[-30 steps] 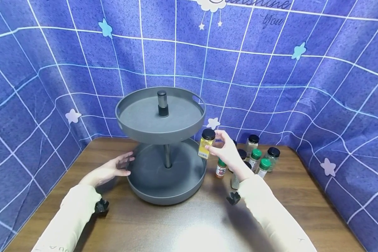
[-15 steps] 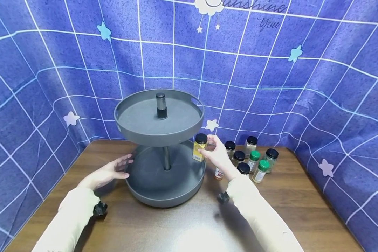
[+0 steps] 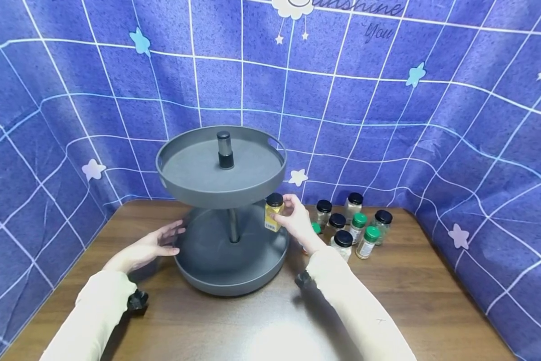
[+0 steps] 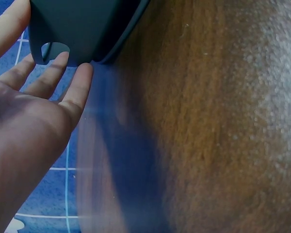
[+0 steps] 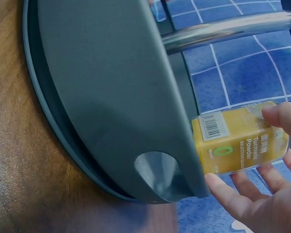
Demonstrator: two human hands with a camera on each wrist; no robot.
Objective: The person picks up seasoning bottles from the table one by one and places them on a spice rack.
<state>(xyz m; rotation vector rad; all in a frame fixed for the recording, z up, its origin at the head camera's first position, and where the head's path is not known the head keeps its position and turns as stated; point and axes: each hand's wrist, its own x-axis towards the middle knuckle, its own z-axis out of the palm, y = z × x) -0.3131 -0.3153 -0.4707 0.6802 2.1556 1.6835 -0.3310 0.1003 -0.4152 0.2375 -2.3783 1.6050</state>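
Observation:
My right hand (image 3: 297, 222) grips a jar of turmeric powder (image 3: 272, 216), yellow with a black lid. It is upright at the right side of the lower tray (image 3: 225, 268) of a grey two-tier turntable, below the level of the upper tray (image 3: 193, 173). In the right wrist view the base of the turmeric jar (image 5: 235, 141) is right at the tray's rim, thumb on one side and fingers on the other. My left hand (image 3: 139, 250) is at the lower tray's left rim, fingers spread. Its fingertips (image 4: 85, 73) show beside the rim's oval cut-out in the left wrist view.
Several spice jars with black lids (image 3: 343, 238) or green lids (image 3: 372, 232) stand on the wooden table (image 3: 414, 281) to the right. One green-lidded bottle (image 3: 316, 228) is partly hidden behind my right hand. A blue gridded curtain (image 3: 365, 125) hangs behind and along both sides.
My right hand has carried the turmeric jar left, from outside the lower tray's right rim to over the tray. My left hand keeps its place at the left rim. The view has shifted slightly.

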